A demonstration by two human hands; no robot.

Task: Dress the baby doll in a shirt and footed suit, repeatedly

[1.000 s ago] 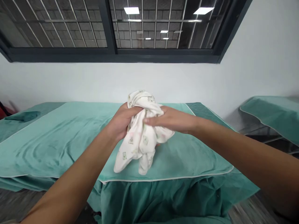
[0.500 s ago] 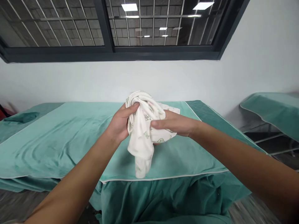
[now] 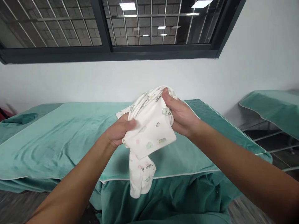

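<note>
Bunched up between my two hands is a white garment of thin soft cloth, printed with small green and pink animal figures. My left hand grips its left side, thumb on top and the other fingers hidden in the cloth. On the upper right, my right hand pinches the gathered edge, thumb in front. A flat panel faces me, and a narrow sleeve-like part dangles below it. The garment is held in the air above a bed with a green cover.
Darker green fabric hangs over the bed's near side. A white wall and a dark-framed, barred window are behind. To the right stands another green-covered surface with metal rails below. Grey floor shows at the lower right.
The garment has been turned over, so a wide printed panel now faces me. My right hand has moved up to its top edge, my left slightly down. The hanging part reaches lower.
</note>
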